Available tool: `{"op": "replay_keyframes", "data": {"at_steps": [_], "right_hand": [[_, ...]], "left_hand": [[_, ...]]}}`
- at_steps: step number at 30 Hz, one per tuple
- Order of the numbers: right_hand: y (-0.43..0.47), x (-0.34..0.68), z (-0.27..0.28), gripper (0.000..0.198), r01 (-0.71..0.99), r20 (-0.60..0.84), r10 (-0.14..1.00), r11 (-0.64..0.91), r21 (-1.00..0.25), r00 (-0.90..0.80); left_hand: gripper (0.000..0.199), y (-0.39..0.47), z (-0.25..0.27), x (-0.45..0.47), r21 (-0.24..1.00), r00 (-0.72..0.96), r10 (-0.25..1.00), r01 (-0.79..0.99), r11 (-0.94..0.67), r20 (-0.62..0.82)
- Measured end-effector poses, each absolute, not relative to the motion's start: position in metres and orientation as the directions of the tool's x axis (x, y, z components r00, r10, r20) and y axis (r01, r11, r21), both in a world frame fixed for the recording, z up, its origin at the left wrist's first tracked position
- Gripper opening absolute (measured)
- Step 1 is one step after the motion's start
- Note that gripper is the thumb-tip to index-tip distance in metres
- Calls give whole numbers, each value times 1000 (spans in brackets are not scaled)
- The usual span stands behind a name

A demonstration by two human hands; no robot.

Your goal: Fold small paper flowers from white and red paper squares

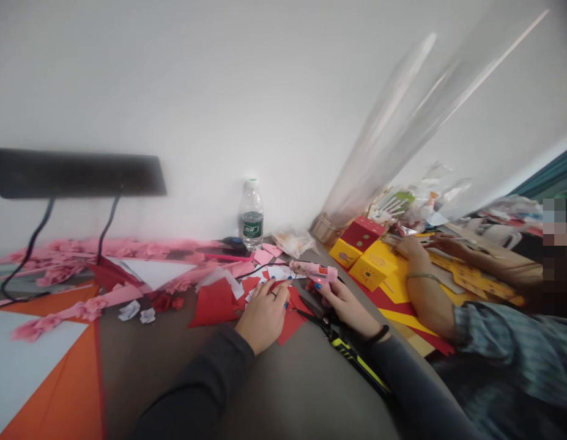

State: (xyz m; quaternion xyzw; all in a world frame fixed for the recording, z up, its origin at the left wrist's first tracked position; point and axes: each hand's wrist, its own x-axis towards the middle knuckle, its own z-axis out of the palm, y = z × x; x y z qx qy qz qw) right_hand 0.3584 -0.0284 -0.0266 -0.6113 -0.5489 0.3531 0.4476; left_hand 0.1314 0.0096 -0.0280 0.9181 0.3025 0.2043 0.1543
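My right hand [340,302] is wrapped round a pink hot glue gun [313,271], its nozzle pointing left. A small red light glows on the glue gun's body. Close to that nozzle is my left hand [265,311], fingers bent together over cut red paper [214,302]. Anything pinched in those fingers is too small or hidden to make out. Below my right hand lies a black and yellow pair of scissors or pliers [356,360], partly covered by my arm. White and red paper scraps lie around the left fingertips.
A water bottle [252,217] stands by the wall. Pink paper flowers [58,318] and orange sheets [63,379] lie left, near a black panel [76,174] with cables. On the right are yellow and red boxes [372,266] and a co-worker's arm [425,287].
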Motion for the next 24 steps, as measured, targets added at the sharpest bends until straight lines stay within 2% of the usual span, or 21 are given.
{"op": "replay_keyframes", "data": {"at_steps": [24], "right_hand": [[-27, 351, -29, 56, 356, 35, 992, -12, -934, 123]], "left_hand": [[48, 5, -25, 132, 373, 755, 598, 492, -787, 268]]}}
